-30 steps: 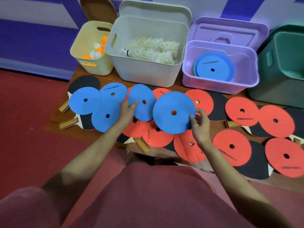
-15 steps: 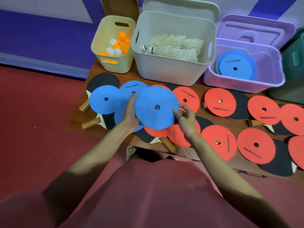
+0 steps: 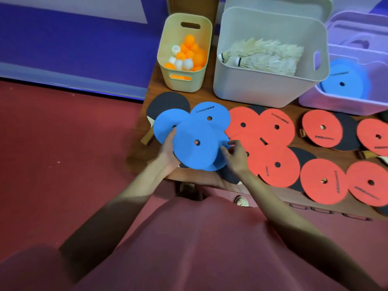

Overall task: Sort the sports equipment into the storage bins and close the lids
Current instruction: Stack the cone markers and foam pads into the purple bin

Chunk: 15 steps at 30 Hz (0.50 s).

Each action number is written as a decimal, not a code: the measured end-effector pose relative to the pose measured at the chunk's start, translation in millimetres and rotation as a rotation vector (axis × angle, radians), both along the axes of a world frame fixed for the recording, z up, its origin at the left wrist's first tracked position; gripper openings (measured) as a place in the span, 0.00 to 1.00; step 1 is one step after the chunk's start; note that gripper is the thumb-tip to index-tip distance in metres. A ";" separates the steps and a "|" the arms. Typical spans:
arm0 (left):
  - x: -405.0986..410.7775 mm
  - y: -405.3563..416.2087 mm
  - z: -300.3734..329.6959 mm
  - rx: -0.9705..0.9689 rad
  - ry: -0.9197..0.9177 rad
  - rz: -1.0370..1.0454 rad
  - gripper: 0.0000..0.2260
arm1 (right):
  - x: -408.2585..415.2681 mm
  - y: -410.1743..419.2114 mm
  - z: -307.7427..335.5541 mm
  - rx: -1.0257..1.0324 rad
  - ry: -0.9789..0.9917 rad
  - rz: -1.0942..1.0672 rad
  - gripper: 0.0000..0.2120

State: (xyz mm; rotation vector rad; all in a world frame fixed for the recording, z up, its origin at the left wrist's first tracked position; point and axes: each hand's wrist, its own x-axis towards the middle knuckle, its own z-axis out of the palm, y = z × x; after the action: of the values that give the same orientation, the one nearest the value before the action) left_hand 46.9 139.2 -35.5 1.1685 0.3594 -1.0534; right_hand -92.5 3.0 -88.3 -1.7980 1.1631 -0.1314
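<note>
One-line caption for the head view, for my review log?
Both hands, left and right, hold blue discs at the table edge; red discs lie alongside, below open bins.

We see the back of the surface walled by three bins standing close together: the yellow bin of balls, the white bin of shuttlecocks and the purple bin, all open from above. A narrow gap separates yellow from white; white overlaps purple. Red discs and black paddles cover nearly everything to the right. Blue discs crowd the left corner. Left of the surface, the red floor lies open.
</note>
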 end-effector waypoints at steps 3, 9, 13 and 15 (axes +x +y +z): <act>17.5 15.5 -10.2 -0.018 -0.008 0.026 0.18 | 8.6 5.0 -8.8 -0.022 0.184 0.015 0.23; 31.6 33.1 -10.0 -0.031 -0.049 0.024 0.13 | 25.9 14.9 -10.2 -0.190 0.417 0.011 0.23; 39.2 38.1 -10.7 -0.043 -0.036 -0.007 0.19 | 30.1 10.4 -5.3 -0.192 0.460 -0.060 0.27; 42.9 38.1 -8.5 -0.032 -0.073 -0.014 0.17 | 27.7 3.9 -3.3 -0.174 0.429 -0.059 0.23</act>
State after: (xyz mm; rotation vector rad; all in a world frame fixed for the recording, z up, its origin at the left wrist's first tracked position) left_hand 89.8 177.3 -43.9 1.1787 0.2766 -1.0224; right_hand -64.8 6.9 -91.6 -2.0053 1.5448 0.1305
